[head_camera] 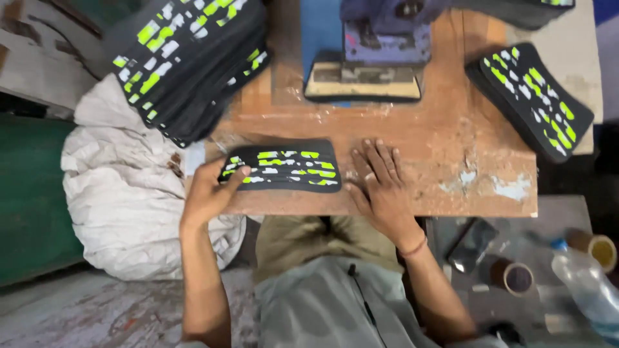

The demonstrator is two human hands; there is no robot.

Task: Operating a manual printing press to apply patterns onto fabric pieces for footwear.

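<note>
Wooden worktable (pixel 445 129): worn and paint-flecked, seen from above, bearing all the pieces listed below.

White cloth bundle (pixel 122 187): heaped just beside the table's left edge.

Large stack of black pieces (pixel 187 64): marked with yellow-green and white patches, set at the table's upper left and overhanging the bundle.

Press machine (pixel 374 51): blue-grey, mounted at the table's far middle, with a flat pale base plate.

Smaller stack of black pieces (pixel 532 100): same pattern, laid at the table's right edge.

Black patterned piece (pixel 284 166): laid flat at the near edge of the table, between the two hands.

Right hand (pixel 382 187): laid palm down on the bare wood just beside the piece's right end, fingers spread, nothing held.

Left hand (pixel 209 193): closed on the piece's left end, thumb on top and fingers beneath.

Plastic bottle (pixel 590 283): lying on the floor at lower right, near two tape rolls (pixel 516 277).
</note>
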